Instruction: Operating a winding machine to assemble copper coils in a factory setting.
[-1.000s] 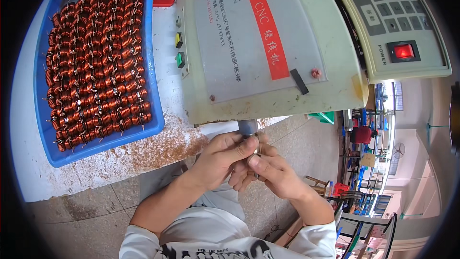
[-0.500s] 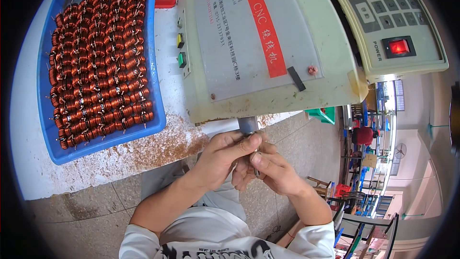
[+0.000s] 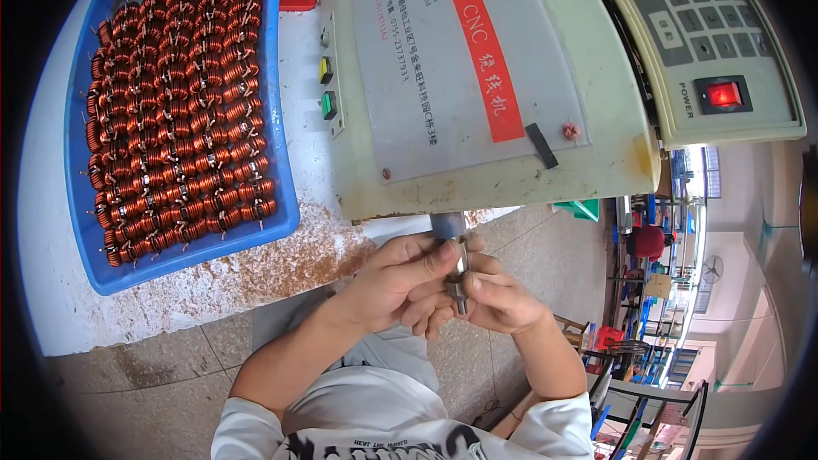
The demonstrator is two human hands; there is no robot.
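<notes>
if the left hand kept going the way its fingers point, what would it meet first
Probably the metal spindle under the machine: the left hand points right at it and already touches it, with the right hand just beyond.

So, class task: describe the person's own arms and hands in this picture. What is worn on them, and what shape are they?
Both the left hand and the right hand are bare: no gloves, rings or watch can be seen. The forearms are bare too. Short white sleeves cover the upper arms, part of a white shirt with dark print across the chest. The fingers are slim with short nails.
</notes>
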